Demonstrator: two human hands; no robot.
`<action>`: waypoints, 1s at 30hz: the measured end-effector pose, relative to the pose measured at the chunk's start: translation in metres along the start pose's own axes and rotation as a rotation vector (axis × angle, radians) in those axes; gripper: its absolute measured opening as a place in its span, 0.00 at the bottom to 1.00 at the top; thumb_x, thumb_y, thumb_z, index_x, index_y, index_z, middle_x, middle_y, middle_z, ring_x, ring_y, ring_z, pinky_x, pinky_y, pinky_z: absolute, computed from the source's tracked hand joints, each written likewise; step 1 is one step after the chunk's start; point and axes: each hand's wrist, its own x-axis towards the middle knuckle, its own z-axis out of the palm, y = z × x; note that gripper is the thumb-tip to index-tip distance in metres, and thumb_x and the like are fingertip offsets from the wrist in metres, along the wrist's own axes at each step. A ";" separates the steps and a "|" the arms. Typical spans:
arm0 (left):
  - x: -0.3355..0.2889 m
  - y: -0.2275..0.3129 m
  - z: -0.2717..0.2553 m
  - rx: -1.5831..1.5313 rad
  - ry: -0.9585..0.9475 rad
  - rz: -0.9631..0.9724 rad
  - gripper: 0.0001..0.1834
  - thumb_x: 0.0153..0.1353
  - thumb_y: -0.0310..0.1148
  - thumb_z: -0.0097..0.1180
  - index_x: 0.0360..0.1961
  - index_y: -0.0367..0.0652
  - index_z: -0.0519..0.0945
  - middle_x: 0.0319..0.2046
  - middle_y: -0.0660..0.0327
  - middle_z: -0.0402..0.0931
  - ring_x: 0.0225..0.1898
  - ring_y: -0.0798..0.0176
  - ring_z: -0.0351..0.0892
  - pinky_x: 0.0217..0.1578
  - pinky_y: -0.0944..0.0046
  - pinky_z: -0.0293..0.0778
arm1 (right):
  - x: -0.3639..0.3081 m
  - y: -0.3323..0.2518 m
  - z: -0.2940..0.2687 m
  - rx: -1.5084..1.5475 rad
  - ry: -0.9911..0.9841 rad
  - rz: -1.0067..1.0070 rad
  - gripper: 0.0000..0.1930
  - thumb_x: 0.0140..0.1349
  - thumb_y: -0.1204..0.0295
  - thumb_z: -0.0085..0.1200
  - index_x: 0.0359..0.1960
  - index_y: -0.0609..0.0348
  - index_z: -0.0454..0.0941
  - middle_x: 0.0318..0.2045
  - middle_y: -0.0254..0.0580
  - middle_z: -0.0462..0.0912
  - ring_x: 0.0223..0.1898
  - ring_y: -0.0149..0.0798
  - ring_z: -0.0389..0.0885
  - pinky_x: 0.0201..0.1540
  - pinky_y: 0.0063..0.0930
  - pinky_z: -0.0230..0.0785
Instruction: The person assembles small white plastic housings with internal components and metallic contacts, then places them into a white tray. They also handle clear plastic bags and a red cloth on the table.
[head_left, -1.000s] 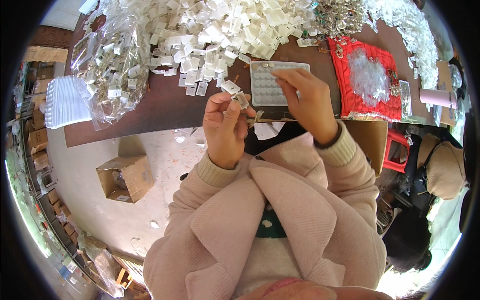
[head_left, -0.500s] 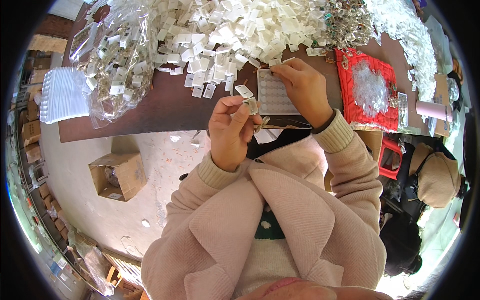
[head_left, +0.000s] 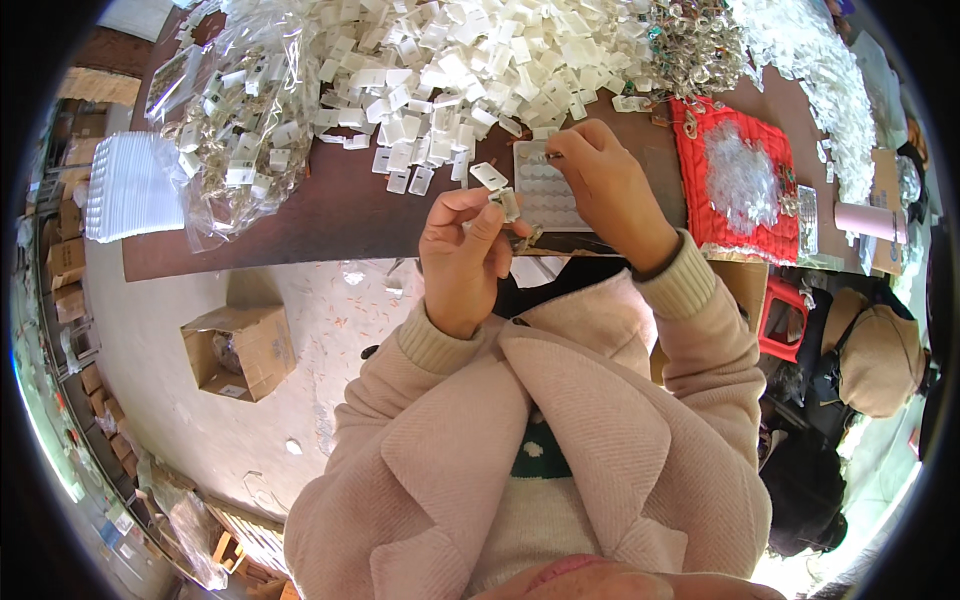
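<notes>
My left hand [head_left: 460, 262] is closed, with a small white plastic card [head_left: 488, 176] pinched between thumb and fingers. The card looks folded, and its upper flap stands out above the fingertips. A small metallic trinket [head_left: 529, 238] hangs beside those fingers. Over the white tray [head_left: 545, 200] with rows of round hollows, my right hand [head_left: 618, 195] makes a pinch. A tiny dark bit shows at its fingertips, too small to name. Beyond both hands lies a large heap of similar white cards [head_left: 470, 60].
A clear bag [head_left: 240, 130] of carded trinkets and stacked white trays [head_left: 130, 190] stand at left. At right are a red cloth [head_left: 690, 150] bearing clear plastic bits, a trinket pile [head_left: 700, 50] and a pink roll [head_left: 868, 220]. A cardboard box [head_left: 265, 350] sits on the floor.
My right hand has drawn slightly toward me and to the right, away from the tray's far edge. My left hand keeps its hold on the card, nearly still.
</notes>
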 end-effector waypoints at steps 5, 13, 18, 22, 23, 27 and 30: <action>-0.004 -0.002 0.006 0.022 -0.017 0.050 0.08 0.67 0.24 0.57 0.45 0.42 0.75 0.35 0.56 0.82 0.23 0.69 0.79 0.14 0.77 0.64 | -0.018 -0.042 -0.014 0.119 -0.002 -0.121 0.13 0.56 0.78 0.53 0.44 0.59 0.75 0.37 0.46 0.74 0.39 0.49 0.77 0.39 0.37 0.72; -0.011 0.001 0.010 0.052 -0.006 0.075 0.10 0.63 0.20 0.60 0.44 0.39 0.75 0.32 0.59 0.80 0.16 0.76 0.69 0.14 0.77 0.64 | -0.026 -0.061 -0.015 0.048 -0.037 -0.105 0.12 0.53 0.79 0.56 0.40 0.60 0.75 0.36 0.45 0.73 0.36 0.48 0.77 0.36 0.36 0.73; -0.014 0.003 0.010 0.204 -0.034 0.154 0.11 0.63 0.18 0.60 0.45 0.38 0.76 0.34 0.60 0.79 0.17 0.77 0.70 0.14 0.77 0.65 | -0.031 -0.066 -0.015 0.038 0.009 -0.065 0.09 0.54 0.79 0.56 0.37 0.59 0.74 0.35 0.45 0.73 0.35 0.48 0.77 0.34 0.37 0.73; -0.015 0.004 0.008 0.211 -0.040 0.145 0.11 0.62 0.18 0.60 0.45 0.39 0.77 0.34 0.60 0.79 0.18 0.77 0.70 0.15 0.78 0.64 | -0.033 -0.068 -0.014 0.035 0.007 -0.054 0.10 0.54 0.79 0.56 0.38 0.59 0.75 0.35 0.44 0.73 0.36 0.48 0.78 0.35 0.37 0.73; -0.015 0.005 0.008 0.220 -0.053 0.142 0.11 0.63 0.18 0.60 0.45 0.39 0.77 0.34 0.60 0.79 0.18 0.77 0.70 0.15 0.78 0.64 | -0.033 -0.068 -0.013 0.044 -0.006 -0.052 0.10 0.54 0.79 0.56 0.39 0.59 0.75 0.35 0.44 0.73 0.36 0.48 0.78 0.35 0.37 0.74; -0.012 0.007 0.009 0.110 -0.039 0.025 0.08 0.66 0.21 0.56 0.45 0.40 0.75 0.33 0.58 0.80 0.17 0.76 0.71 0.14 0.77 0.64 | -0.034 -0.068 -0.009 0.043 0.093 -0.079 0.12 0.54 0.79 0.56 0.42 0.59 0.77 0.36 0.44 0.76 0.36 0.48 0.79 0.36 0.36 0.74; -0.011 0.010 0.008 -0.030 -0.094 -0.090 0.06 0.69 0.23 0.54 0.45 0.40 0.74 0.33 0.55 0.81 0.20 0.73 0.76 0.14 0.77 0.63 | -0.032 -0.065 -0.004 0.114 0.185 -0.078 0.14 0.53 0.80 0.56 0.43 0.60 0.78 0.37 0.45 0.78 0.35 0.48 0.80 0.37 0.36 0.75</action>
